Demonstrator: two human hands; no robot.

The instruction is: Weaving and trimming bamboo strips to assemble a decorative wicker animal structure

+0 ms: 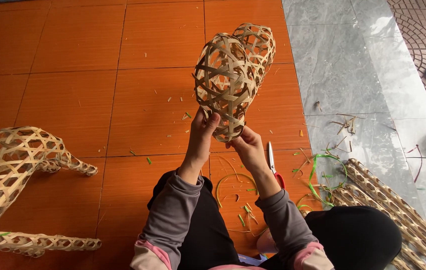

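Gripping from below, the left hand and the right hand close around the narrow lower end of a woven bamboo form, lifting it upright over the orange tile floor, likely so the open lattice faces the eyes. Both hands curl shut on its base, thumbs pressed against the strips. Red-handled scissors lie beside the right forearm, within easy reach. A larger woven animal-shaped frame stands left; long woven lattice strips rest right.
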